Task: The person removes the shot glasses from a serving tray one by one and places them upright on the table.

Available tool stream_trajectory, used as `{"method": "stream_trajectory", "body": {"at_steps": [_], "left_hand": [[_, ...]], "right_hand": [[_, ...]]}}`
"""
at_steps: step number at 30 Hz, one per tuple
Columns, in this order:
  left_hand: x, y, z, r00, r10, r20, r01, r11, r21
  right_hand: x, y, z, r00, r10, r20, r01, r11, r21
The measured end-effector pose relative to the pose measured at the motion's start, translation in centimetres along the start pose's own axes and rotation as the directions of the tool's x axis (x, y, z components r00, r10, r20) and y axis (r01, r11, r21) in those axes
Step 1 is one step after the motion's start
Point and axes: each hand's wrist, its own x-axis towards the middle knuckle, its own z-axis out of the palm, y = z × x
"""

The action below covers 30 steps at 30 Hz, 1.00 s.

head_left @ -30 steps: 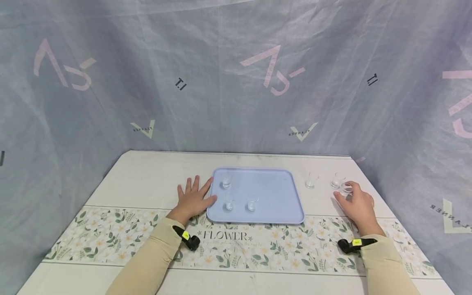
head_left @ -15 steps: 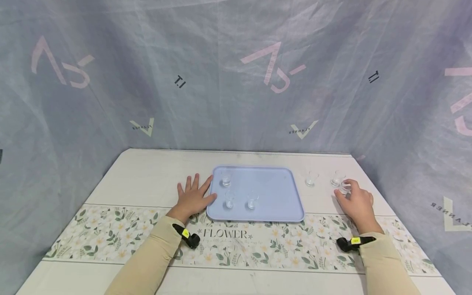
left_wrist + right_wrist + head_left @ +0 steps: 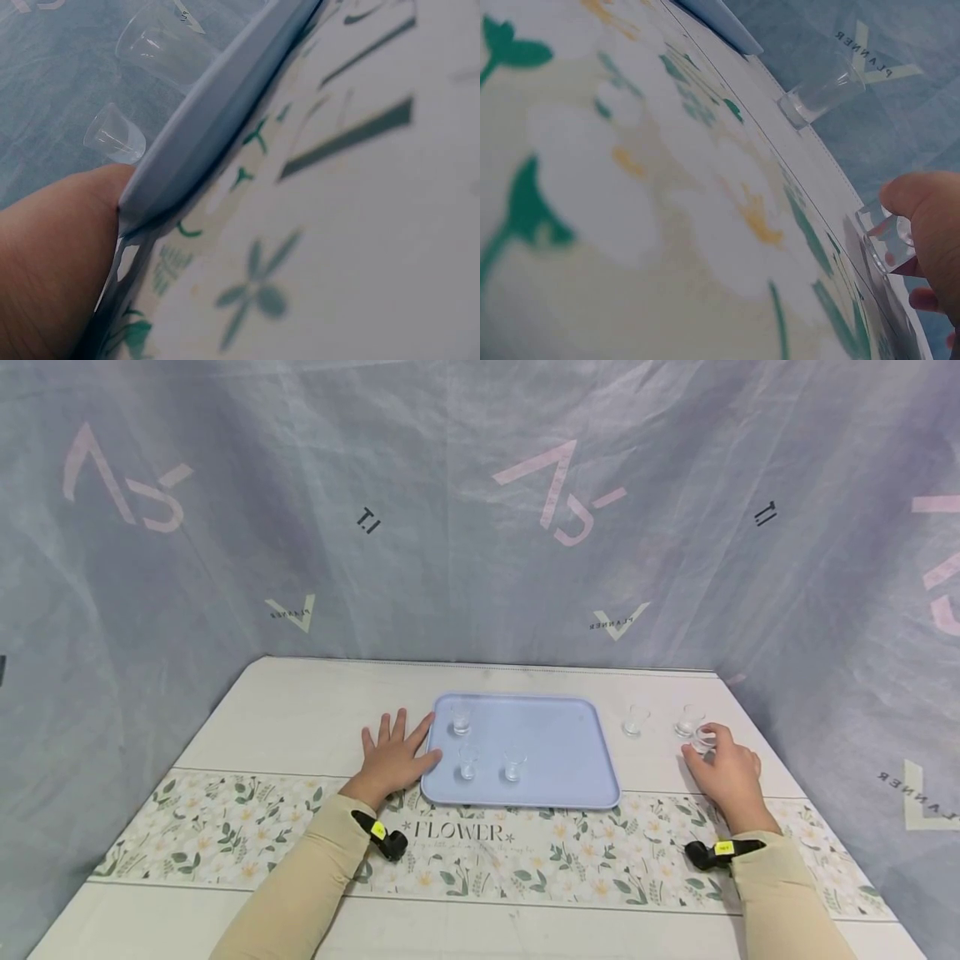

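Note:
My right hand (image 3: 726,774) holds a small clear shot glass (image 3: 703,741) between thumb and fingers at the right of the table; in the right wrist view the held glass (image 3: 885,238) is partly hidden by the thumb. Just behind it stands another shot glass (image 3: 687,722), with a third glass (image 3: 634,720) to its left. My left hand (image 3: 390,762) lies with spread fingers at the left edge of a light blue tray (image 3: 555,743), the thumb touching the rim. On the tray's left half stand three shot glasses, one at the back (image 3: 461,721) and two nearer the front (image 3: 513,766).
A white cloth with a floral band (image 3: 285,827) covers the table. Grey-blue fabric (image 3: 450,543) hangs as walls behind and on both sides, close beyond the right hand. Each wrist wears a black camera (image 3: 701,855).
The view has tilted slightly, so everything sits a little higher in the frame. Both hands and the glasses keep their places on the table.

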Motion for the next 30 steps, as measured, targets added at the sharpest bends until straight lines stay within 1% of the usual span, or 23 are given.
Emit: {"method": "stream_trajectory", "body": {"at_steps": [12,22,26,30], "left_hand": [[0.01,0.1,-0.18,1.0,0.0,0.008,0.0,1.0,0.02],[0.14,-0.06,-0.08,1.0,-0.001,0.01,0.001,1.0,0.019],[0.15,-0.09,-0.07,1.0,0.001,0.006,-0.001,1.0,0.018],[0.19,-0.11,-0.12,1.0,-0.007,0.019,0.007,1.0,0.016]], "right_hand": [[-0.03,-0.15,-0.07,1.0,0.011,0.014,-0.011,1.0,0.007],[0.24,-0.07,0.19,0.997,0.066,0.052,-0.066,0.998,0.003],[0.31,-0.03,0.24,0.997,0.065,0.052,-0.065,0.998,-0.001],[0.32,-0.01,0.25,0.997,0.064,0.052,-0.064,0.998,-0.002]]}}
